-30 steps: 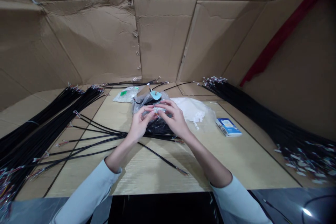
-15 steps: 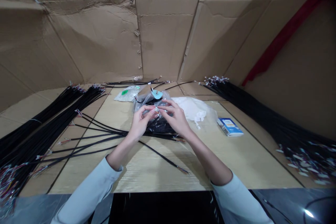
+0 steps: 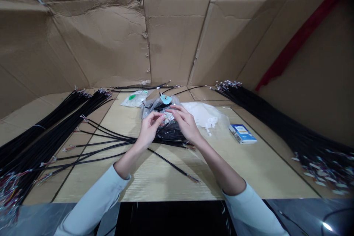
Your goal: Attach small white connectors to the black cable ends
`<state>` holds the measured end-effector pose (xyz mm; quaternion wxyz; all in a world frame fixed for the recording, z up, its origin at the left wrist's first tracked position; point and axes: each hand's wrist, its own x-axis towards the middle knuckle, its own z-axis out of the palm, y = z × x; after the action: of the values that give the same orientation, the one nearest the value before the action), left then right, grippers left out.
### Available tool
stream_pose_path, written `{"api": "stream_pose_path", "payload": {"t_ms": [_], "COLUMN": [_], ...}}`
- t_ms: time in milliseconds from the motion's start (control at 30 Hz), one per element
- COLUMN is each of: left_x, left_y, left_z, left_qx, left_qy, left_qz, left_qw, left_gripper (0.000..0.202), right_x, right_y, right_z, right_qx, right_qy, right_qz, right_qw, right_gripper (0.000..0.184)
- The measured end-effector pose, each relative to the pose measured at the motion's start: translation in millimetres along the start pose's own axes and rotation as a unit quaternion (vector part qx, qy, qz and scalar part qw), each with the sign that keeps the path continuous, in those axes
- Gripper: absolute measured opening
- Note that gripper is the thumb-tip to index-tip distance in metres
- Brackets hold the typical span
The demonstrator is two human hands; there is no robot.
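Observation:
My left hand [image 3: 148, 131] and my right hand [image 3: 184, 122] meet above a clear plastic bag of black cables [image 3: 163, 112] in the middle of the table. Both hands pinch the wire end of a thin black cable [image 3: 168, 162] between their fingertips; the small part held there is too tiny to make out. That cable trails back toward me across the wood-grain tabletop [image 3: 249, 169]. Pale sleeves cover both forearms.
Long bundles of black cables lie at the left [image 3: 41, 132] and right [image 3: 276, 121]. Several loose cables [image 3: 96, 143] fan out left of my hands. A bag of white connectors [image 3: 206, 115], a smaller bag [image 3: 134, 99] and a blue-white box [image 3: 242, 134] lie nearby. Cardboard walls [image 3: 171, 33] surround the table.
My fingertips have shifted slightly up and apart at the cable end; the hands stay over the plastic bag. Little else moved.

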<state>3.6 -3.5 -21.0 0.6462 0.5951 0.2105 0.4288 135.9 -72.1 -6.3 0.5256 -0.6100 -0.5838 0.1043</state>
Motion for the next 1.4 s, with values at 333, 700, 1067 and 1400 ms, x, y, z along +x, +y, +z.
{"api": "stream_pose_path", "payload": {"t_ms": [333, 700, 1067, 1400], "left_x": [1, 0, 2, 27], "left_y": [-3, -5, -3, 26], "left_z": [-0.9, 0.0, -2.1, 3.3], "left_qx": [-0.004, -0.127, -0.045, 0.221], "left_qy": [0.011, 0.006, -0.008, -0.157], "left_qz": [-0.007, -0.092, -0.039, 0.135], "left_qw": [1.0, 0.988, 0.998, 0.953], "left_gripper": [0.033, 0.036, 0.03, 0.015], "right_x": [-3, 5, 6, 2], "right_y": [-6, -1, 1, -4], "right_z": [1, -4, -1, -3], "right_qx": [0.016, 0.217, 0.203, 0.279], "right_qy": [0.025, -0.046, -0.006, -0.039], "right_qz": [-0.042, 0.086, 0.091, 0.177], "right_qw": [0.999, 0.971, 0.975, 0.943], "right_gripper": [0.018, 0.017, 0.017, 0.013]}}
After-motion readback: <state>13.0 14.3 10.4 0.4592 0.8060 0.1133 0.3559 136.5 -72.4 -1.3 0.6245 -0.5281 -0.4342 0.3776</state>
